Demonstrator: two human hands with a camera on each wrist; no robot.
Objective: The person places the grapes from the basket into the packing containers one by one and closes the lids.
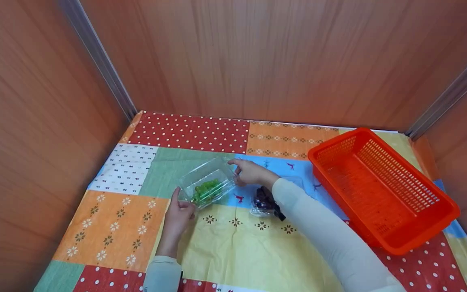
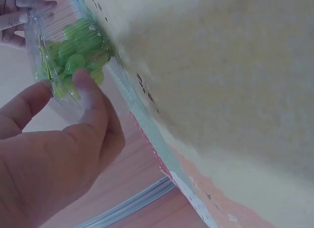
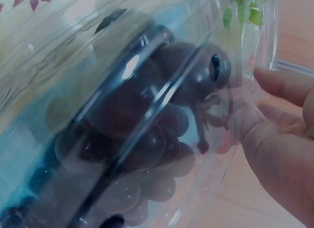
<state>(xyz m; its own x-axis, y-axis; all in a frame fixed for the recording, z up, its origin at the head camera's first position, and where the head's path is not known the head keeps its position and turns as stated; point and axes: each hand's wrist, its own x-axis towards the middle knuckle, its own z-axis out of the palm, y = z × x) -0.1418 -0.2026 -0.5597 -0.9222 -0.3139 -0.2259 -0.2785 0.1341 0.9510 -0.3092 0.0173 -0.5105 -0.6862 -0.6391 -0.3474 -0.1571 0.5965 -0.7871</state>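
Observation:
A clear plastic clamshell box (image 1: pixel 213 171) with a bunch of green grapes (image 1: pixel 207 190) inside is held between both hands over the tablecloth. My left hand (image 1: pixel 178 217) pinches its near left end, thumb and fingers to either side of the corner in the left wrist view. At the opposite end, my right hand (image 1: pixel 251 172) grips the right edge, its index finger reaching along the rim. Below the right wrist lies a second clear box (image 3: pixel 211 174) with dark grapes (image 3: pixel 142 144), partly covered by the right forearm in the head view.
To the right stands an orange-red plastic basket (image 1: pixel 383 198) with perforated sides, nothing in it. A patchwork-print tablecloth (image 1: pixel 237 247) covers the table. Wood-grain panels (image 1: pixel 258 61) rise at the back and both sides.

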